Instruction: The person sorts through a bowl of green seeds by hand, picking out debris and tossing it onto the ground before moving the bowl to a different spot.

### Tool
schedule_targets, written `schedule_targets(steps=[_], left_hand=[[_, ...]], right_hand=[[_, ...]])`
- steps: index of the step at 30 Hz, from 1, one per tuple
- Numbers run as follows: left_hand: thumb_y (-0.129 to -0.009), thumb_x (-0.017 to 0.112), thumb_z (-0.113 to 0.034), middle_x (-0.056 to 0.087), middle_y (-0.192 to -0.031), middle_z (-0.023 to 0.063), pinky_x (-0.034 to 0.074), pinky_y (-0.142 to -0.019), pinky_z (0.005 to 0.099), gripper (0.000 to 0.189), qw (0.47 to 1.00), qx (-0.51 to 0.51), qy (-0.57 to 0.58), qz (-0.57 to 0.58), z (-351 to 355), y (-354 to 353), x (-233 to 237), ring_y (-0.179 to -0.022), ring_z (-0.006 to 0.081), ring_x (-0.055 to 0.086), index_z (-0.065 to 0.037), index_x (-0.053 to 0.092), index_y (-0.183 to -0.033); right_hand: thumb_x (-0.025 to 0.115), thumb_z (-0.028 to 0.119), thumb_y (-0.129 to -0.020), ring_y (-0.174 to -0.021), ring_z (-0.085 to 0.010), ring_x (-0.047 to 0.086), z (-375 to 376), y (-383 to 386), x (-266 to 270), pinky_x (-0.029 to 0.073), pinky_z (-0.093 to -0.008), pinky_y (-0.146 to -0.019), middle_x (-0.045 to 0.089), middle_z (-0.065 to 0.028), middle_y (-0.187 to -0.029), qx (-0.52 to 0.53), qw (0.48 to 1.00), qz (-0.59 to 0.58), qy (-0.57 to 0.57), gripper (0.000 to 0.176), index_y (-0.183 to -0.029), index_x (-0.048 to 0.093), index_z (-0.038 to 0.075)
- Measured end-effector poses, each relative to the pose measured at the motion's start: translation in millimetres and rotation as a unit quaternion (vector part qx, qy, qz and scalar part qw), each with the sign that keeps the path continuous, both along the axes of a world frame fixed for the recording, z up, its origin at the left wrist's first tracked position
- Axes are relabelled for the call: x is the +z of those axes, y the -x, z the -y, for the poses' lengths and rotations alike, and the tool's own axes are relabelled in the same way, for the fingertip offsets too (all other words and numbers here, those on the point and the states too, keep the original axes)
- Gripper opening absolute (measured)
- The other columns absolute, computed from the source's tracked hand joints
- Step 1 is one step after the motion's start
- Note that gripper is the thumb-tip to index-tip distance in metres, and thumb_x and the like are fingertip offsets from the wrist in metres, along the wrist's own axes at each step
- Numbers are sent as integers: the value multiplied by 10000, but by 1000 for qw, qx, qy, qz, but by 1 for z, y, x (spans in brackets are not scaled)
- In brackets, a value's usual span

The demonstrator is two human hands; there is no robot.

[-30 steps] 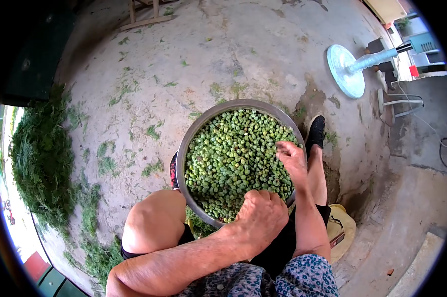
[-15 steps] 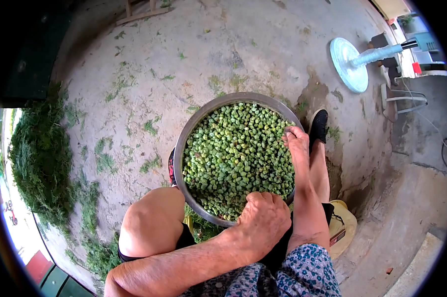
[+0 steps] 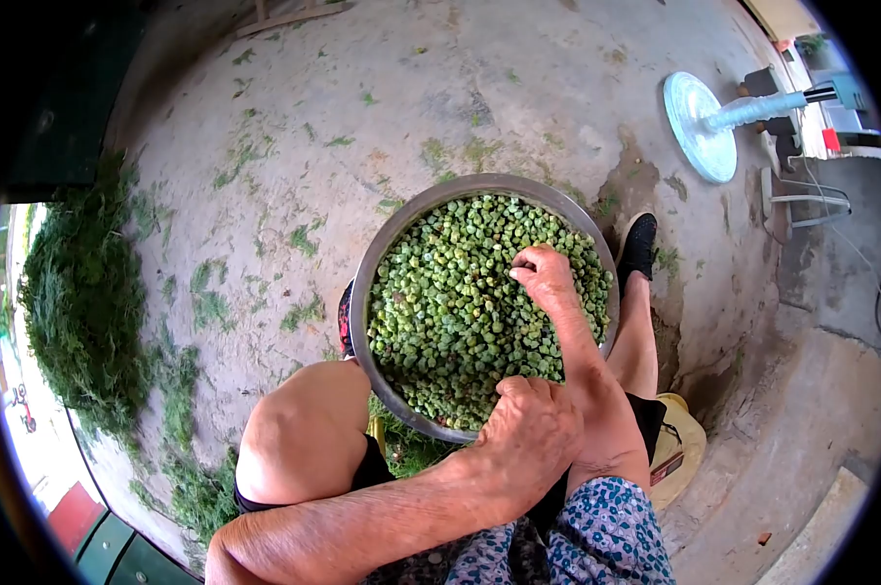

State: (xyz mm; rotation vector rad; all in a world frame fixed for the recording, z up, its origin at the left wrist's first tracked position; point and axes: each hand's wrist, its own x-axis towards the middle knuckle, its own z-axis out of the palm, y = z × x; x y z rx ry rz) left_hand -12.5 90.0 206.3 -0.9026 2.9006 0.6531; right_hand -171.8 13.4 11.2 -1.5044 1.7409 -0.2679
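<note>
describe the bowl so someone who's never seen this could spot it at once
On the concrete floor, look just ahead of the seated person's bare knee. The bowl sits there, the right hand in it and the left hand curled on its near rim. It is the only round metal thing, heaped with green pods; the white disc far right is flat.

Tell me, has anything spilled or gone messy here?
Yes: green clippings litter the concrete floor and heap up at the left. The pods all sit inside the metal bowl, whose near rim the left hand grips.
</note>
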Motion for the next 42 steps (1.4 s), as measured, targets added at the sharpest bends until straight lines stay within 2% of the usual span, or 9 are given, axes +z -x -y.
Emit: schedule_targets(steps=[7,10,13,18,19,21,29,39,42], left_hand=[[-672,610,-157,558,-671,36,383,-509,273,121,1000,-19,10,7,3,-4,5,-606,150,542,-61,566,-731],[-671,611,-151,568,-686,39,398,-515,271,127,1000,-13,20,11,0,-4,0,-622,156,560,-56,581,-750],[-665,619,-136,578,-695,45,438,-530,271,125,1000,-3,0,3,4,-8,2,-640,163,581,-58,593,-759],[-667,635,-83,597,-726,63,518,-584,293,120,991,126,23,-32,14,-16,0,-674,194,612,-71,592,-778],[-674,636,-85,602,-742,73,518,-583,295,129,984,158,42,-70,14,-17,-2,-688,207,617,-70,589,-793],[-688,637,-89,613,-774,94,517,-580,299,148,960,230,94,-130,18,-21,-10,-718,232,628,-66,582,-824],[-737,628,-150,613,-734,195,503,-651,452,177,921,254,-150,-254,-27,-33,-18,-735,386,609,-13,569,-831],[-718,629,-125,602,-721,223,484,-683,445,173,860,295,-192,-370,-84,-52,5,-756,392,604,26,583,-789],[-745,617,-126,593,-684,206,479,-624,443,155,880,298,-129,-346,-98,-58,-2,-695,381,598,22,575,-763]], right_hand=[[673,147,-757,-812,-312,570,-16,-14,-20,472,-413,-719,561,-96,-862,60,986,-118,105,115,-849,629,94],[621,100,-804,-721,-300,591,-16,-8,-20,455,-401,-640,598,-129,-826,-79,990,31,117,62,-853,612,63],[527,75,-867,-655,-113,581,-25,-8,19,430,-263,-537,612,-56,-784,-251,932,260,15,103,-923,593,20],[534,99,-870,-653,-102,539,-54,-19,91,400,-215,-560,579,-28,-778,-271,909,314,48,113,-913,580,6],[548,108,-866,-633,-101,495,-65,-14,94,383,-229,-553,548,-13,-753,-201,904,353,132,106,-901,572,11],[537,90,-866,-611,-97,454,-82,-28,115,374,-246,-546,512,-11,-718,-291,847,423,136,74,-854,550,19],[510,11,-874,-606,-82,469,-148,-52,162,390,-219,-555,535,-14,-736,-247,877,381,158,41,-870,549,0],[502,25,-889,-604,-52,449,-193,-75,194,385,-210,-526,526,1,-736,-185,912,306,200,49,-852,516,-3],[495,25,-895,-640,-69,502,-203,-77,202,422,-226,-553,541,-15,-736,-117,936,278,179,53,-854,516,-3]])
